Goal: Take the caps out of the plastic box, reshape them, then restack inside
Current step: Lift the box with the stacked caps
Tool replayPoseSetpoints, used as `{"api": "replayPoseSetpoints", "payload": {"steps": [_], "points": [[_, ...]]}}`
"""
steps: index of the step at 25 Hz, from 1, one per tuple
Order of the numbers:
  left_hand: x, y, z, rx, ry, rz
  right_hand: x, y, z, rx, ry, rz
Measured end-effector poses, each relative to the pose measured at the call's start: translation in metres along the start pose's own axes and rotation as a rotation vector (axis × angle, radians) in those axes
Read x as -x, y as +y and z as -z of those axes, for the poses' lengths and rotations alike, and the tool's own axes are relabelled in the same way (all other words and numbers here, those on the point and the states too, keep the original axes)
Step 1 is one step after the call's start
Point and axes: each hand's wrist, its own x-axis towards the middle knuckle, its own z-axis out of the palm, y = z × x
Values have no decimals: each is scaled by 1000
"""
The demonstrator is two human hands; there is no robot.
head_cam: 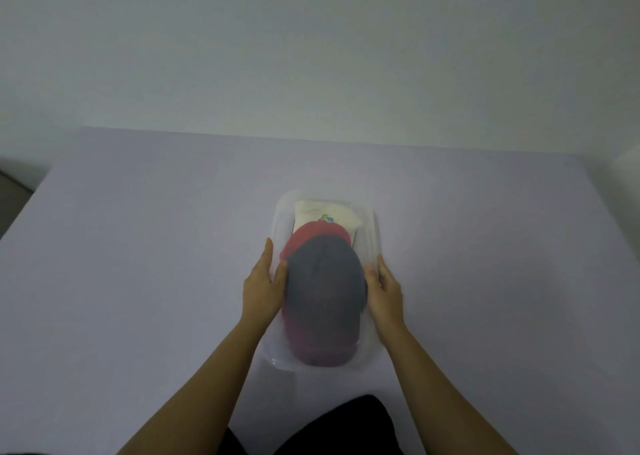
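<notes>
the lilac table [138,281] lies beneath the left hand [263,283] and the right hand [386,290]. on it we find the clear plastic box [286,201] between them, each hand clasping a long wall, fingers outside, thumb over the rim. inside, between the thumbs, the grey cap [325,295] tops the red cap [311,238]; the cream cap [325,212] shows beyond the fingertips.
</notes>
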Motion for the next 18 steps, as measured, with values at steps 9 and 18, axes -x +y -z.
{"api": "replayPoseSetpoints", "payload": {"steps": [9, 18], "points": [[-7, -15, -13, -136, 75, -47, -8, 16, -6, 162, 79, 89], [51, -48, 25, 206, -177, 338, 31, 46, 19, 147, -109, 17]]}}
